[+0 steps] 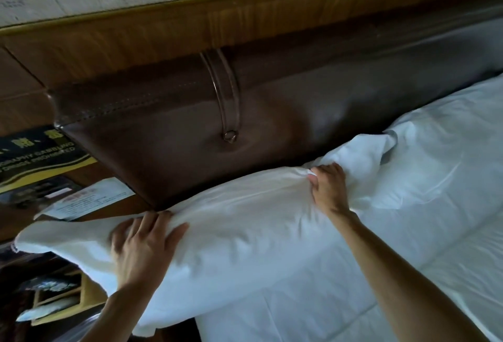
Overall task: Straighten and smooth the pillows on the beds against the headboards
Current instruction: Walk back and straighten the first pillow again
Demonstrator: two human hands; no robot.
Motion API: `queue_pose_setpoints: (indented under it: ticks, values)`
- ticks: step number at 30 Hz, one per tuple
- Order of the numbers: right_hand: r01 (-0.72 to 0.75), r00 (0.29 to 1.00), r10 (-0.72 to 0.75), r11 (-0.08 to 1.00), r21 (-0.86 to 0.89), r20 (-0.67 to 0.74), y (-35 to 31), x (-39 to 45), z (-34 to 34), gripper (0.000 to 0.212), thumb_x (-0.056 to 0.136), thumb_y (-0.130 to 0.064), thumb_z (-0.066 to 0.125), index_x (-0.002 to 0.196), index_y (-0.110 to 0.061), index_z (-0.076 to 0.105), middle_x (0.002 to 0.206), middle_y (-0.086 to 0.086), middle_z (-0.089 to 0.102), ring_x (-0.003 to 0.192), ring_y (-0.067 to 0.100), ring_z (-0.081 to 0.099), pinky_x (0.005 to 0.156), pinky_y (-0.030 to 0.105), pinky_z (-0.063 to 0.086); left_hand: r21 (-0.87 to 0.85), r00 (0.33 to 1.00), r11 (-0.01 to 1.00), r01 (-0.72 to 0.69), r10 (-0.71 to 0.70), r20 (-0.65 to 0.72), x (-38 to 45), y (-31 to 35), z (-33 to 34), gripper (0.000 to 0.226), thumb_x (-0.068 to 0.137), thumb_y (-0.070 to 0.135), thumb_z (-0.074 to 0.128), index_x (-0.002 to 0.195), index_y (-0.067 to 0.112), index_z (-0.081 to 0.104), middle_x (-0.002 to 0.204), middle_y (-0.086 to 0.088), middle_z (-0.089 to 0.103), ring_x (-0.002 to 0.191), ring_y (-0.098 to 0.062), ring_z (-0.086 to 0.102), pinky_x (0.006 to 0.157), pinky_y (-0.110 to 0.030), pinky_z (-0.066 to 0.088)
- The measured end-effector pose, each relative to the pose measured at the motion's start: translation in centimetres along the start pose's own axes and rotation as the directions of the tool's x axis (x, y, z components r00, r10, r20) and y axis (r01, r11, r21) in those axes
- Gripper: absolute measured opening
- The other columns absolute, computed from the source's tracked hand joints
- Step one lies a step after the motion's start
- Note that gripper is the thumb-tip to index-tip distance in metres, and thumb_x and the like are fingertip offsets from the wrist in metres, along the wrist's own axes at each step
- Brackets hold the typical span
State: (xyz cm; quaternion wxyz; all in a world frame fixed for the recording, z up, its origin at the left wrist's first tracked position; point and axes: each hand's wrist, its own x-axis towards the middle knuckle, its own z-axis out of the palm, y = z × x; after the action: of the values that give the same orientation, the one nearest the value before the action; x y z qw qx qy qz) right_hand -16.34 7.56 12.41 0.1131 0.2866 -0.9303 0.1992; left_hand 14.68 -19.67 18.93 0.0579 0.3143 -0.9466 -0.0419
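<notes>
A white pillow [239, 222] lies along the foot of the brown padded headboard [174, 129], its left end hanging past the mattress edge. My left hand [141, 249] rests on the pillow's left part, fingers spread and curled over its top edge. My right hand [329, 186] pinches a fold of the pillowcase at the pillow's upper right corner. A second white pillow [435, 156] lies to the right, also against the headboard, and its left corner touches the first pillow.
The white bed sheet [408, 287] fills the lower right. At the left stands a bedside table with a printed card [89, 200], a dark sign [35, 151] and a wooden tray [60, 298] lower down. Wood panelling [136, 39] runs above the headboard.
</notes>
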Motion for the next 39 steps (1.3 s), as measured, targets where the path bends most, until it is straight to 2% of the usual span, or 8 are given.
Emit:
queue_pose_setpoints:
  ticks: [8,15,20,24,27,33,36,39]
  values:
    - [0.001,0.994,0.003,0.999,0.032,-0.105,1.6,1.9,-7.1,0.014,0.087,-0.004,0.059,0.091,-0.004,0.072,0.077,0.018,0.071,0.077,0.040,0.065,0.082,0.044,0.045,-0.115,0.979,0.992,-0.047,0.022,-0.203,0.0,2.7,-2.6,0.032,0.087,0.044,0.054,0.087,0.018,0.072,0.079,-0.001,0.068,0.080,-0.033,0.067,0.081,-0.047,0.043]
    - [0.051,0.998,-0.053,0.997,-0.066,-0.036,8.1,6.2,-8.8,0.019,0.090,-0.012,0.058,0.080,-0.002,0.071,0.068,0.021,0.069,0.067,0.042,0.065,0.068,0.046,0.051,-0.191,0.986,0.977,-0.099,0.071,-0.148,3.8,8.0,-2.5,0.039,0.087,0.052,0.047,0.071,0.023,0.069,0.069,0.005,0.064,0.062,-0.025,0.066,0.059,-0.032,0.048]
    - [0.104,0.993,-0.097,0.988,-0.111,0.068,8.4,4.9,-7.8,0.036,0.091,-0.024,0.046,0.087,0.001,0.072,0.074,0.022,0.072,0.068,0.042,0.067,0.067,0.043,0.055,-0.164,0.999,0.985,-0.054,0.053,-0.012,5.6,6.8,-1.2,0.045,0.084,0.066,0.045,0.086,0.026,0.068,0.086,0.004,0.069,0.074,-0.031,0.068,0.061,-0.034,0.051]
    - [0.125,0.988,-0.104,0.974,-0.189,0.116,9.5,4.9,-8.7,0.033,0.091,-0.024,0.052,0.109,-0.002,0.070,0.098,0.021,0.074,0.090,0.042,0.068,0.082,0.047,0.055,-0.082,0.995,0.992,-0.100,0.100,-0.013,4.0,4.6,-1.1,0.030,0.086,0.051,0.059,0.095,0.024,0.071,0.087,0.001,0.072,0.076,-0.032,0.070,0.062,-0.036,0.055]
    - [0.050,0.995,-0.029,0.973,-0.226,0.095,10.6,5.0,-8.4,0.033,0.085,-0.013,0.074,0.116,-0.001,0.069,0.113,0.021,0.073,0.104,0.043,0.067,0.095,0.049,0.051,-0.045,0.999,0.998,-0.048,0.049,0.007,3.2,4.5,-0.5,0.024,0.077,0.028,0.084,0.097,0.018,0.075,0.087,-0.005,0.076,0.075,-0.033,0.072,0.064,-0.040,0.057]
    - [-0.046,0.999,0.037,0.958,-0.283,-0.040,10.0,5.2,-8.2,0.011,0.083,-0.010,0.063,0.079,-0.008,0.073,0.067,0.017,0.069,0.066,0.040,0.062,0.064,0.040,0.048,-0.035,0.995,0.998,-0.054,0.051,-0.086,3.2,5.0,-0.9,0.020,0.069,0.016,0.090,0.080,0.012,0.073,0.073,-0.009,0.075,0.059,-0.033,0.071,0.052,-0.036,0.054]
    - [-0.026,0.990,-0.005,0.975,-0.222,-0.139,10.3,6.8,-9.6,0.021,0.078,0.005,0.063,0.089,-0.005,0.078,0.066,0.021,0.070,0.062,0.042,0.060,0.063,0.040,0.050,-0.063,0.983,0.997,-0.038,0.026,-0.182,3.9,5.4,-2.1,0.018,0.072,0.015,0.088,0.081,0.012,0.073,0.073,-0.010,0.074,0.053,-0.037,0.067,0.050,-0.035,0.051]
    - [0.004,0.981,-0.046,0.976,-0.219,-0.187,10.1,9.4,-10.7,0.019,0.080,0.001,0.061,0.089,-0.001,0.077,0.065,0.025,0.067,0.063,0.043,0.060,0.061,0.039,0.049,-0.128,0.970,0.992,0.012,-0.043,-0.238,5.0,6.1,-2.4,0.014,0.077,0.018,0.084,0.084,0.012,0.073,0.078,-0.010,0.074,0.056,-0.040,0.067,0.054,-0.037,0.049]
